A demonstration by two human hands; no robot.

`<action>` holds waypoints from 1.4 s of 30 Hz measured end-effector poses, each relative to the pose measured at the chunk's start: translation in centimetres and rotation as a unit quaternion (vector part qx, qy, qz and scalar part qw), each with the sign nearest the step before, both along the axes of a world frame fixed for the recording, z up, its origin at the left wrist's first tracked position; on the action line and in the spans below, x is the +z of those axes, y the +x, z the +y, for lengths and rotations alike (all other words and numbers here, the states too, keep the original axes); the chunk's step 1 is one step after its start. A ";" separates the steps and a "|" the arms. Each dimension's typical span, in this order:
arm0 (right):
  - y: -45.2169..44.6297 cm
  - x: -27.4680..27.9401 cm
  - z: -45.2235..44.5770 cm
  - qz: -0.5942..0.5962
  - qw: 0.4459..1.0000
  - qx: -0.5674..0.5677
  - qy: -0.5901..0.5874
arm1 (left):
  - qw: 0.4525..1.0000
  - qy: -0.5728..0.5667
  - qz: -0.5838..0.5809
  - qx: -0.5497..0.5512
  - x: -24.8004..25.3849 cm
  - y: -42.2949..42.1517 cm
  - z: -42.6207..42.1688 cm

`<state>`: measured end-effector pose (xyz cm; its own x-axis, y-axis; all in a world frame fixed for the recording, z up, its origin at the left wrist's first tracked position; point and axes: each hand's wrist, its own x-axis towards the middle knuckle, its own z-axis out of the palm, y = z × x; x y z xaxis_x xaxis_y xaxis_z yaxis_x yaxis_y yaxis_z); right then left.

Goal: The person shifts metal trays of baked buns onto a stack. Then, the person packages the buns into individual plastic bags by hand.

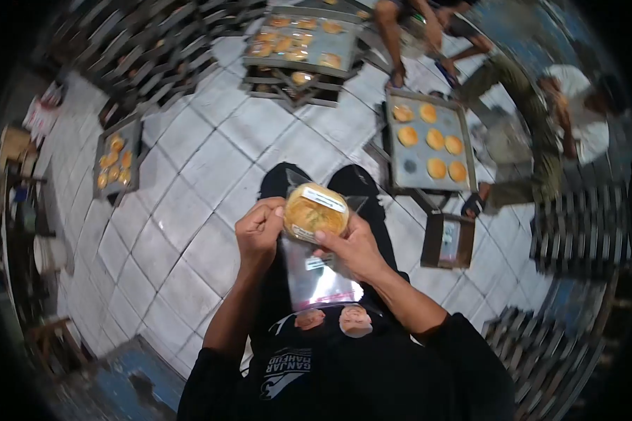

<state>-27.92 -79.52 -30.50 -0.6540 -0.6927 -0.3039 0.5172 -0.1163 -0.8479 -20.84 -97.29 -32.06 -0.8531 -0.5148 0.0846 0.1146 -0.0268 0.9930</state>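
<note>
A round golden bun (314,212) in a clear plastic wrapper with a white label is held up above my lap. My left hand (261,228) pinches the wrapper at the bun's left edge, fingers curled. On the lower right side, my right hand (354,249) grips the bun, its thumb on the front. Clear plastic bags (323,277) with printed labels lie on my lap below the bun. Black clothing covers my legs.
A tray of buns (432,184) stands to the right, beside an open cardboard box (447,241). Stacked trays (298,69) with wrapped buns are ahead; a smaller tray (104,165) is at left. Two people sit at upper right. Metal trays (583,228) are piled at right.
</note>
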 end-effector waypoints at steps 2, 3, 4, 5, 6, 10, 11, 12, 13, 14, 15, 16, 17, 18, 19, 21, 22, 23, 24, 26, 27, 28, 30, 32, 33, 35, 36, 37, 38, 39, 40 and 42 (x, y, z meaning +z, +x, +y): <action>-2.7 -2.4 1.6 0.262 0.958 -0.102 0.064 | 1.000 0.005 -0.010 0.005 0.1 -1.8 1.2; -4.3 -1.3 2.3 0.232 0.957 -0.155 0.074 | 1.000 0.007 -0.015 0.013 -0.5 -2.3 1.0; -6.4 -2.0 4.0 0.343 0.896 -0.196 0.202 | 0.998 -0.050 -0.043 0.008 -0.4 -2.2 0.9; -8.8 -4.3 5.9 0.404 0.849 -0.223 0.256 | 0.994 -0.099 -0.044 -0.005 -0.5 -1.6 1.1; -11.2 -6.9 7.7 0.464 0.798 -0.275 0.267 | 0.988 -0.148 -0.044 -0.015 -0.5 -0.8 1.5; -14.6 -16.5 14.9 0.538 0.605 -0.224 0.543 | 0.939 -0.337 -0.050 -0.051 -1.9 3.3 3.0; -13.7 -14.8 13.8 0.558 0.625 -0.233 0.495 | 0.899 -0.430 -0.070 -0.051 -1.8 3.8 3.1; -11.9 -11.4 12.9 0.569 0.646 -0.237 0.449 | 0.850 -0.514 -0.100 -0.058 -1.9 4.7 3.2; -9.6 -8.7 11.9 0.507 0.753 -0.182 0.378 | 0.841 -0.530 -0.093 -0.048 -2.3 5.4 3.1; -7.7 -6.2 10.5 0.437 0.838 -0.133 0.299 | 0.834 -0.541 -0.083 -0.068 -2.7 6.0 2.8; -5.6 -4.1 9.2 0.497 0.828 -0.064 0.250 | 0.828 -0.550 -0.067 -0.092 -3.1 6.4 2.6; -3.9 -2.2 8.1 0.553 0.808 0.004 0.203 | 0.817 -0.564 -0.042 -0.109 -2.9 6.6 2.7; -2.5 0.2 7.2 0.578 0.790 0.025 0.201 | 0.806 -0.578 -0.017 -0.126 -2.9 6.8 2.8; -1.8 1.5 6.9 0.602 0.772 0.044 0.201 | 0.858 -0.500 -0.044 -0.113 -1.9 6.4 3.3; -1.9 1.1 7.3 0.600 0.779 0.065 0.167 | 0.901 -0.415 -0.075 -0.102 -0.5 5.9 4.1; -3.2 1.3 7.6 0.584 0.807 0.069 0.065 | 0.998 0.019 -0.053 -0.040 1.4 4.5 6.3; -4.5 1.5 8.1 0.542 0.833 0.100 0.051 | 0.979 0.065 -0.169 -0.093 0.0 5.1 4.1; -6.2 1.4 8.6 0.499 0.856 0.134 0.035 | 0.942 0.098 -0.285 -0.150 -1.5 5.9 1.8; -8.4 0.9 9.0 0.453 0.875 0.167 0.017 | 0.911 -0.178 -0.271 -0.255 -1.0 5.8 1.4; -14.3 -3.6 10.5 0.199 0.974 0.102 0.032 | 0.953 0.037 -0.264 -0.142 1.0 3.8 1.7; -17.9 -7.5 11.6 0.184 0.976 0.029 0.109 | 0.958 0.094 -0.252 -0.095 2.4 2.3 1.9; -21.9 -12.6 13.4 0.171 0.967 -0.048 0.184 | 0.970 0.141 -0.194 -0.026 1.5 1.2 1.6; -28.8 -23.5 19.6 0.258 0.895 -0.102 0.351 | 0.967 0.209 -0.131 0.057 1.1 -2.0 1.3; -34.5 -32.3 26.3 0.195 0.848 -0.151 0.469 | 0.957 0.161 -0.194 0.143 0.7 -5.3 2.4; -35.7 -33.4 28.3 0.186 0.819 -0.184 0.511 | 0.960 0.151 -0.203 0.123 -0.7 -5.3 2.1; -37.8 -36.0 31.9 0.176 0.718 -0.210 0.640 | 0.958 0.159 -0.214 0.103 -1.8 -5.5 2.1; -38.7 -37.5 33.3 0.170 0.641 -0.196 0.722 | 0.957 0.162 -0.215 0.107 -1.9 -5.7 2.2; -39.5 -39.2 34.1 0.095 0.710 -0.284 0.637 | 0.956 0.163 -0.215 0.112 -2.0 -5.8 2.2; -40.3 -40.6 34.3 0.019 0.761 -0.369 0.534 | 0.956 0.163 -0.213 0.118 -2.1 -6.2 2.0; -40.3 -41.3 33.9 -0.058 0.790 -0.445 0.418 | 0.957 0.145 -0.219 0.123 -1.9 -6.9 2.4; -40.1 -41.6 33.6 -0.074 0.783 -0.441 0.432 | 0.957 0.144 -0.223 0.117 -2.0 -7.1 2.5; -39.9 -39.1 31.4 -0.102 0.768 -0.435 0.459 | 0.957 0.144 -0.229 0.102 -2.0 -7.4 2.5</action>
<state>-67.83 -48.13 -69.64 -0.6225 0.5460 -0.5606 0.7151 0.1059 -0.6909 -28.23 -94.75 -34.02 -0.6455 -0.6207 -0.4451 -0.2995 -0.3304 0.8951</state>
